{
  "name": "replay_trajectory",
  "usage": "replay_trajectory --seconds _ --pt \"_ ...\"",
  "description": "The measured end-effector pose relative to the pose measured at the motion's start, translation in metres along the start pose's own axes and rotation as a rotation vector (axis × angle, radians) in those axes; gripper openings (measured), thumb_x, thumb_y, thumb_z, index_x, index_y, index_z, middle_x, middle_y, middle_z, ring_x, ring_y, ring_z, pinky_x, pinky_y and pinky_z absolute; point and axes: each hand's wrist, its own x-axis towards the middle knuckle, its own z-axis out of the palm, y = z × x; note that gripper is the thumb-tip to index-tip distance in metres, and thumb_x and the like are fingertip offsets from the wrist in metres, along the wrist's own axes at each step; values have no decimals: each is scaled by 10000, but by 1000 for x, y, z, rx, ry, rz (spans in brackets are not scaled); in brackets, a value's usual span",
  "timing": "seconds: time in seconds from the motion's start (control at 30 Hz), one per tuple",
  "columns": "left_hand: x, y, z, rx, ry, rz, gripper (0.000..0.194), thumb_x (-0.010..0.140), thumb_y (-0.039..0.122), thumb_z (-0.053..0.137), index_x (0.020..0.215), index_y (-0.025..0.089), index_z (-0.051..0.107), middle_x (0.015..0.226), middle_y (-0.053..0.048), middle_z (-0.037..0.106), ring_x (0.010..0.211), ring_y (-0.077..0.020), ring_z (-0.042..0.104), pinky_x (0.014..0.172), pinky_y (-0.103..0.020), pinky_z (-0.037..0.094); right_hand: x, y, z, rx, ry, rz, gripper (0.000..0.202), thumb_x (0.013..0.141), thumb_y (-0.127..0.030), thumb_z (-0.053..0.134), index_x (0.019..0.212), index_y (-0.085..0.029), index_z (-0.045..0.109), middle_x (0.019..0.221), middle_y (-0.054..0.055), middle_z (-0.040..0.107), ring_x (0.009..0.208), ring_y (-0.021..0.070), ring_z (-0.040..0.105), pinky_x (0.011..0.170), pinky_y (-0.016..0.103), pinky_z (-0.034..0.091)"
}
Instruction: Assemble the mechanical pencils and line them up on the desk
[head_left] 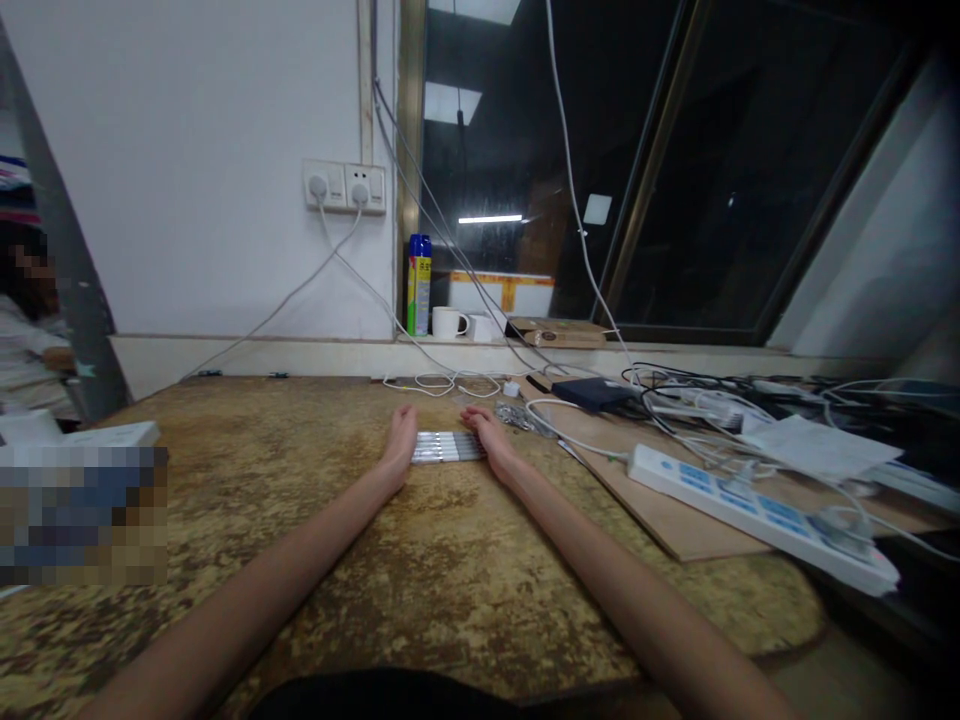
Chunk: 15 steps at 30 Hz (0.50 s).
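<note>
On the worn wooden table lies a flat row of several slim silver and grey sticks (448,447), side by side, perhaps pens; their exact kind is too small to tell. My left hand (403,442) stands on edge at the row's left end, palm inward, fingers stretched out and pointing away from me. At the right end my right hand (491,440) faces it the same way, its fingers slightly bent and partly over the far corner. Both palms are at or against the ends of the sticks, which they partly hide. Neither hand's fingers are wrapped round anything.
A clear plastic packet (517,416) lies just beyond my right hand. To the right are a wooden board (675,530), a white power strip (757,515), a dark box (592,393) and tangled cables. A spray can (419,290) and white mug (448,321) stand on the sill.
</note>
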Motion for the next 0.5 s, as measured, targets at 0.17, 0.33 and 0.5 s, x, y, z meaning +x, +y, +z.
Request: replay_trajectory --seconds 0.17,0.33,0.5 --pt "2 -4 -3 -6 14 7 237 908 286 474 1072 186 613 1287 -133 672 1228 -278 605 1075 -362 438 -2 -3 2 59 77 82 313 761 -277 511 1037 -212 645 1121 89 755 1106 231 695 1038 398 489" --pt "3 -4 -3 3 14 17 248 905 267 462 1093 188 604 1302 -124 661 1250 -274 586 1082 -360 430 -5 -10 2 81 97 92 293 761 -279 532 1025 -212 640 1127 92 759 1146 235 684 1044 393 489" --pt "3 1 -7 25 -30 49 260 926 297 452 1102 185 607 1307 -120 657 1237 -271 587 1068 -372 443 -6 -25 -6 75 74 69 273 818 -297 484 1020 -207 643 1138 114 755 1139 240 693 1004 401 521"
